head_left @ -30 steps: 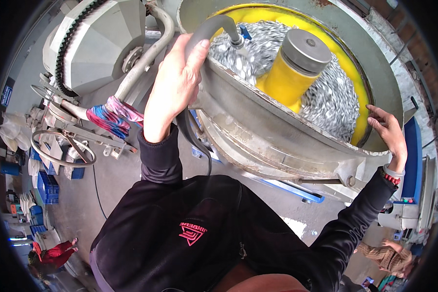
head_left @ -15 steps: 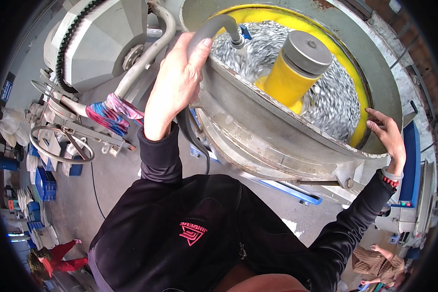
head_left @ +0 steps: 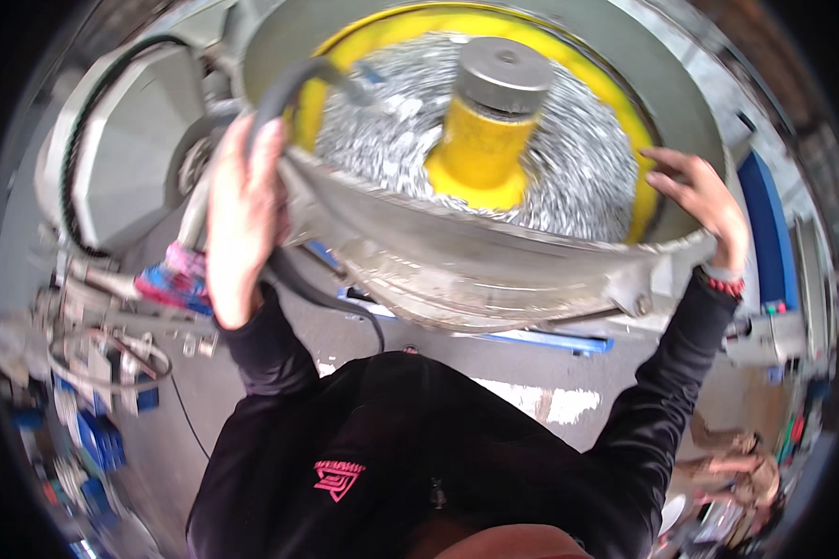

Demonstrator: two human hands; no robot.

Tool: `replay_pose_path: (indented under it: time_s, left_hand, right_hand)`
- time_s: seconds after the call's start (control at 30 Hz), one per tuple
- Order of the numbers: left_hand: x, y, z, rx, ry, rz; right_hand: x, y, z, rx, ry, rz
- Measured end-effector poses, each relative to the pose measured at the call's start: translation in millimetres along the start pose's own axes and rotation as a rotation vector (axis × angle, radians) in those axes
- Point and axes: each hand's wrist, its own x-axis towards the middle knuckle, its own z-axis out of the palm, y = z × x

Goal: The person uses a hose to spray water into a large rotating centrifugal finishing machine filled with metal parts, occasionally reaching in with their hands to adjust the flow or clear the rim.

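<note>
My left hand (head_left: 244, 210) is wrapped round a grey hose (head_left: 291, 86) at the near left rim of a large round metal tub (head_left: 457, 270). The hose arches over that rim, and its blurred end with a blue valve points down into the tub. Inside, small silvery pieces (head_left: 583, 158) lie in a ring, smeared as if in motion. They surround a yellow centre post (head_left: 483, 154) with a grey metal cap (head_left: 503, 79). At the right side my right hand (head_left: 704, 200) reaches over the rim, fingers apart, its fingertips near the yellow lining (head_left: 645, 186). That hand holds nothing visible.
A pale many-sided drum machine (head_left: 140, 140) with a black toothed belt stands at left, beside a colourful cloth (head_left: 179, 278) tied on a pipe. A blue panel (head_left: 769, 233) stands right of the tub. Another person (head_left: 741, 475) is at lower right, blue crates (head_left: 101, 438) at lower left.
The whole view has swung, so the tub and both hands appear further left. My left hand still grips the hose; my right hand stays at the rim.
</note>
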Motion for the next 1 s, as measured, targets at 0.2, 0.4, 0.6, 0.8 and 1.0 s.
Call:
replay_pose_path:
  time_s: [0.2,0.4,0.6,0.8,1.0]
  left_hand:
    - [-4,8,11,-0.076,-0.005,-0.078]
    - [-4,9,13,-0.051,0.005,-0.069]
    - [-4,10,17,-0.042,0.052,-0.078]
    - [-3,7,13,-0.030,0.046,-0.061]
    - [-2,11,10,-0.021,-0.014,-0.057]
  right_hand:
    - [-13,6,4,0.119,0.202,0.114]
    - [-18,3,6,0.155,0.368,0.157]
    - [-18,1,4,0.196,0.355,0.152]
    - [-12,-4,4,0.166,0.299,0.194]
    - [-18,6,4,0.147,0.338,0.175]
